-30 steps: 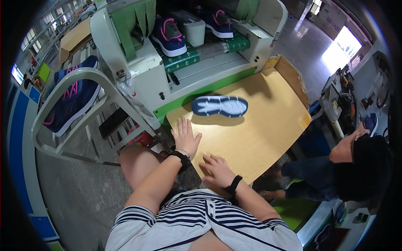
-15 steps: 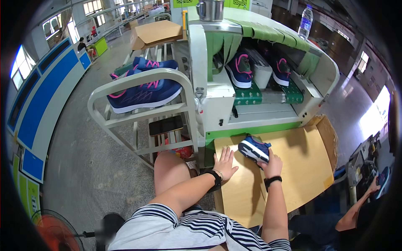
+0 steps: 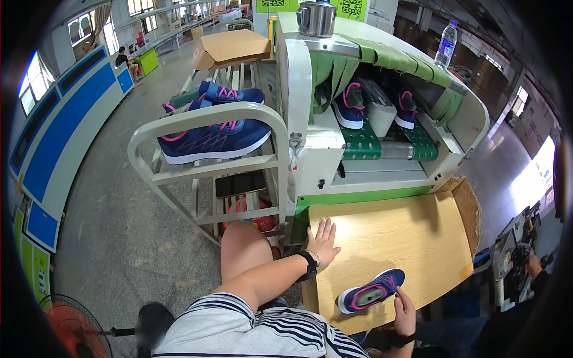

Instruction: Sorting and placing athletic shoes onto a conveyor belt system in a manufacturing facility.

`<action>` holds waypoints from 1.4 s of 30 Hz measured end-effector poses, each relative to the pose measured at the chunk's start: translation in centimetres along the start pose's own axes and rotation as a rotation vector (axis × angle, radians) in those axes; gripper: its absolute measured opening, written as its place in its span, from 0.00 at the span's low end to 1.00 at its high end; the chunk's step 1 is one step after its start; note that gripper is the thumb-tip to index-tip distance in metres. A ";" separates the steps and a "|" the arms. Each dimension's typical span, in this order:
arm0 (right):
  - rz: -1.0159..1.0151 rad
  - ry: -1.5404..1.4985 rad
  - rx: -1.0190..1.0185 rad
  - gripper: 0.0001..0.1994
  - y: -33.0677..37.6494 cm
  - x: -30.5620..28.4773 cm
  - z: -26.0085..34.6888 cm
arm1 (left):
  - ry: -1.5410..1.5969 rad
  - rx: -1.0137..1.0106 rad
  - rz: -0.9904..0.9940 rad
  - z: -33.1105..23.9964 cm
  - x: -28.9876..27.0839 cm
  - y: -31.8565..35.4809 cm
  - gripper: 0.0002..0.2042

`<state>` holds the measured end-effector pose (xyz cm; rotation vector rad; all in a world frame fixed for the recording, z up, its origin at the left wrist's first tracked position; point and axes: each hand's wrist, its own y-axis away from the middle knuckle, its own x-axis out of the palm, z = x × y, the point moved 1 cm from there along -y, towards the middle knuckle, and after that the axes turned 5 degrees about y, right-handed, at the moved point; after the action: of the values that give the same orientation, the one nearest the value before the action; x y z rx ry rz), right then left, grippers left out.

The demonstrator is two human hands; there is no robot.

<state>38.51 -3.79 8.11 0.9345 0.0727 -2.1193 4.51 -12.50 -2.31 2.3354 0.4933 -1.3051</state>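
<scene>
My left hand [image 3: 323, 240] lies flat with spread fingers on the left edge of the wooden table [image 3: 406, 232]. My right hand [image 3: 405, 309] is at the table's near edge, fingers touching the heel end of a navy shoe with pink lining and white sole [image 3: 370, 290]; the grip itself is hard to make out. The shoe lies upright on the table near its front edge.
A white machine [image 3: 322, 143] with a green conveyor belt [image 3: 361, 143] carries two more navy shoes [image 3: 349, 106] under green flaps. A white rack [image 3: 203, 128] at left holds navy shoes [image 3: 212, 138]. Another person works at the right [image 3: 531, 268]. A red fan [image 3: 74, 328] stands at the lower left.
The view has swung left. The shoe went from lying sole-up mid-table to my right hand, then down to the table's front edge. My left hand stays flat on the table.
</scene>
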 end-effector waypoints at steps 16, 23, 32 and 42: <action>-0.491 -0.443 -0.035 0.55 -2.7 10.0 5.2 | -0.015 0.030 -0.002 -0.4 0.0 -0.1 0.41; -0.285 -0.191 -0.217 0.48 -3.6 9.6 5.8 | -0.012 0.025 0.008 0.3 0.1 -0.3 0.42; -0.474 -0.122 -0.124 0.43 -2.8 11.2 7.8 | -0.037 0.017 -0.007 0.3 0.5 0.5 0.41; -0.526 -0.090 -0.178 0.39 -4.3 11.1 7.9 | 0.595 0.015 -0.342 3.4 1.6 -1.3 0.32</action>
<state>26.28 -10.83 5.61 0.7683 0.5011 -2.5783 2.18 -12.98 -5.53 2.7214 1.1059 -0.7063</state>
